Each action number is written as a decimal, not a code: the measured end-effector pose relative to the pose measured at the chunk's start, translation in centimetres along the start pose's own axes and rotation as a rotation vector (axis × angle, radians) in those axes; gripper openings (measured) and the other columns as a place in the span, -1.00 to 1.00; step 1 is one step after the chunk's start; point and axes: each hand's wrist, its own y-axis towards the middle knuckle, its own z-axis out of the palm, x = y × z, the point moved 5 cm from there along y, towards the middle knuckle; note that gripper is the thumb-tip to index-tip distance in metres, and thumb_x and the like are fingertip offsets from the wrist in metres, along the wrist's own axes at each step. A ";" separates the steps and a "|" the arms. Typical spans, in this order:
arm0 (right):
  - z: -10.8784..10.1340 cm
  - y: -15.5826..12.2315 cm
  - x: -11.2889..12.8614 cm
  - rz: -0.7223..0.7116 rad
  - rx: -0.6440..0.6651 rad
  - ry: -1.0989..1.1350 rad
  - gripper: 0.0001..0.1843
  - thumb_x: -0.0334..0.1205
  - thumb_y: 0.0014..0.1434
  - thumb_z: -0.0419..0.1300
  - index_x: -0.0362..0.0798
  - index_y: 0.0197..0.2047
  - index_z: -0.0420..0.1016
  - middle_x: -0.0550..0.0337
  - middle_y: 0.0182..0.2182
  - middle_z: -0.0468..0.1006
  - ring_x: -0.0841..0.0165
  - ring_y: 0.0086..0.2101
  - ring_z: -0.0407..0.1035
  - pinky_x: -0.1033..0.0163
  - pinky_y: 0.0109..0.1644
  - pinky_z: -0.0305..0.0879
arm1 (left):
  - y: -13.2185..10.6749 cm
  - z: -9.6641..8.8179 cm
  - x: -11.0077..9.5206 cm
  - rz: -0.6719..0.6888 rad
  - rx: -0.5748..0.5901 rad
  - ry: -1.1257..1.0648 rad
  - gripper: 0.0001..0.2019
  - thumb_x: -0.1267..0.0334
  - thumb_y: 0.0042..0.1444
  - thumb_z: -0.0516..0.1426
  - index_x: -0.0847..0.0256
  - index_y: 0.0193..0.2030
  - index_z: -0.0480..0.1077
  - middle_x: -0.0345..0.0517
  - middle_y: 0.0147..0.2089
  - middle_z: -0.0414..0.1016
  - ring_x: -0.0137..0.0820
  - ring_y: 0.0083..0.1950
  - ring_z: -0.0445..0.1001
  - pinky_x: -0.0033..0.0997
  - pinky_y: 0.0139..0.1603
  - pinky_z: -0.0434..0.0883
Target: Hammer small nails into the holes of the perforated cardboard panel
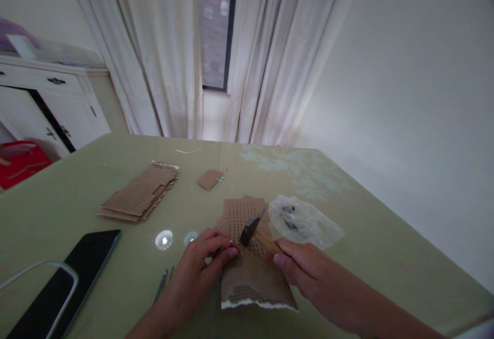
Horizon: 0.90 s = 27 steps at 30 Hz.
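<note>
My right hand [297, 264] grips the wooden handle of a small hammer [252, 228], whose dark metal head is over a piece of brown cardboard [257, 277]. Rows of small holes cover the cardboard's upper part, and its near edge is torn and white. On the left side of that cardboard, my left hand [212, 256] is closed in a pinch. A tiny pale tip of a nail-like piece shows above its fingertips; the rest is hidden by the fingers. The hammer head is just right of these fingertips.
A clear plastic bag [304, 220] with dark bits lies right of the cardboard. Left stand stacked punched cardboard sheets [141, 192]; a small cardboard piece [210, 179] lies behind. A black tablet [65, 287] with a white cable [75, 277] and thin metal tools [161, 285] are nearer.
</note>
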 end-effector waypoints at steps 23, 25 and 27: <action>-2.8 -2.4 3.2 -0.006 -0.122 -0.042 -0.53 0.15 0.52 -0.02 0.07 -0.19 0.58 0.06 -0.30 0.64 0.12 -0.26 0.51 0.06 -0.13 0.39 | -0.6 0.6 -1.9 0.194 -0.031 0.252 -0.78 0.29 0.44 0.18 0.09 -0.25 0.60 -0.14 -0.17 0.61 -0.28 -0.13 0.56 -0.36 -0.11 0.49; -3.1 -2.7 3.5 -0.031 -0.176 -0.042 -0.50 0.19 0.52 -0.05 0.10 -0.15 0.59 0.05 -0.31 0.64 0.07 -0.26 0.53 0.03 -0.13 0.40 | -0.6 0.6 -1.9 0.203 -0.029 0.263 -0.78 0.29 0.44 0.18 0.09 -0.25 0.60 -0.12 -0.17 0.61 -0.28 -0.15 0.56 -0.36 -0.13 0.49; -3.0 -3.0 3.7 -0.060 -0.209 -0.028 -0.49 0.20 0.52 -0.06 0.12 -0.12 0.61 0.05 -0.32 0.66 0.06 -0.27 0.54 0.02 -0.14 0.41 | -0.6 0.6 -1.9 0.211 -0.035 0.272 -0.78 0.30 0.44 0.19 0.10 -0.26 0.60 -0.10 -0.18 0.61 -0.28 -0.16 0.57 -0.35 -0.14 0.49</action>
